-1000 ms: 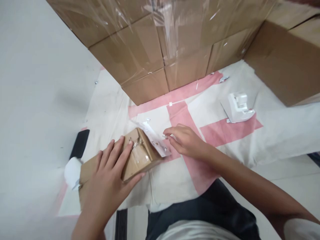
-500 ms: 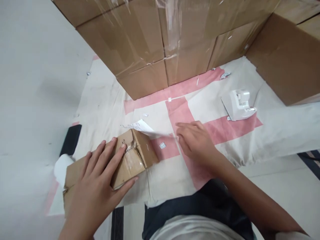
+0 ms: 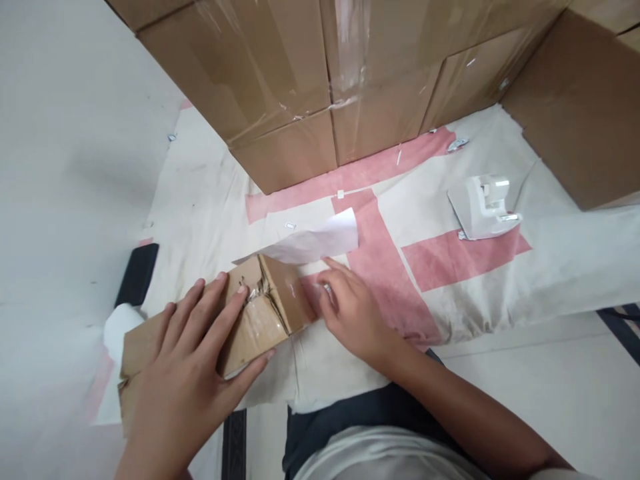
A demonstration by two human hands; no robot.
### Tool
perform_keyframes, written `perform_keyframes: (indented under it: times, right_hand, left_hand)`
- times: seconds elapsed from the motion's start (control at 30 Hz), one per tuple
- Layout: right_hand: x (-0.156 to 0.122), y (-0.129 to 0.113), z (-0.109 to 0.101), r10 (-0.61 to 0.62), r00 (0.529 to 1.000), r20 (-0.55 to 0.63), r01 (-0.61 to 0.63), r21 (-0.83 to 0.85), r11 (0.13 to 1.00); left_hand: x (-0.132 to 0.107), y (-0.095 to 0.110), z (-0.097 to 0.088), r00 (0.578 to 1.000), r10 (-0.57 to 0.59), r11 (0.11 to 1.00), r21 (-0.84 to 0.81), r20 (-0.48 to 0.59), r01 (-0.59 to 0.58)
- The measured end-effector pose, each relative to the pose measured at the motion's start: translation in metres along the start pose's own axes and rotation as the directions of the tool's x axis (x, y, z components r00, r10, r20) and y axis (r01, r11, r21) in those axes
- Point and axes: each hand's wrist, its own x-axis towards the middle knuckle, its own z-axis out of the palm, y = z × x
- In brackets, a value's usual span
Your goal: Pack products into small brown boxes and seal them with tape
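A brown cardboard box [image 3: 255,343] with a crumpled, taped end lies at an angle on the cloth. My left hand [image 3: 193,360] rests on it, fingers spread across the top and thumb along the near side. Just beyond the box end lies a curled white sheet of paper [image 3: 325,239]. My right hand [image 3: 353,313] is beside the box's right end, its fingers curled close to the thumb. A small pale scrap [image 3: 327,288] shows at those fingertips; whether they grip it is unclear.
Large taped cartons [image 3: 285,153] stand along the back, and another carton [image 3: 575,113] at the right. A white tape dispenser [image 3: 487,207] sits on the right of the cloth. At left are a black phone-like object [image 3: 137,275] and a white roll [image 3: 120,327] beside the wall.
My right hand has let go of the paper and moved left, down to the box end. The sheet now lies beyond the box. My left hand stays on the box.
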Motion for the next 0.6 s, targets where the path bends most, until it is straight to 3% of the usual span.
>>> perform_keyframes:
  times: [0.1, 0.2, 0.3, 0.37, 0.43, 0.5, 0.6]
  right_hand:
    - [0.006, -0.004, 0.008, -0.080, 0.996, 0.039, 0.080, -0.007, 0.997]
    - [0.010, -0.013, 0.012, -0.039, 0.999, 0.027, 0.037, 0.065, 0.997]
    - [0.006, -0.020, -0.002, 0.107, 0.979, 0.172, -0.160, 0.330, 0.930]
    - [-0.003, -0.021, -0.021, 0.208, 0.915, 0.345, -0.357, 0.456, 0.815]
    - [-0.012, -0.017, -0.038, 0.286, 0.853, 0.437, -0.486, 0.464, 0.740]
    - [-0.014, -0.013, -0.043, 0.310, 0.852, 0.422, -0.489, 0.431, 0.758]
    - [-0.003, -0.015, -0.032, 0.119, 0.882, 0.456, -0.318, 0.389, 0.865]
  left_hand:
    - [0.003, -0.004, -0.001, 1.000, -0.003, 1.000, -0.018, -0.009, 0.003]
    - [0.006, -0.007, -0.001, 1.000, -0.013, 0.999, -0.033, -0.001, 0.013]
    - [0.007, -0.007, 0.000, 1.000, -0.014, 0.999, -0.032, -0.003, 0.014]
    - [0.007, -0.008, 0.001, 1.000, -0.020, 0.999, -0.027, 0.001, 0.020]
    - [0.006, -0.011, -0.001, 1.000, -0.023, 1.000, -0.019, 0.003, 0.023]
    - [0.003, -0.017, -0.004, 1.000, -0.021, 1.000, -0.020, 0.011, 0.021]
    - [0.000, -0.023, -0.003, 1.000, 0.017, 0.998, -0.067, -0.013, -0.018]
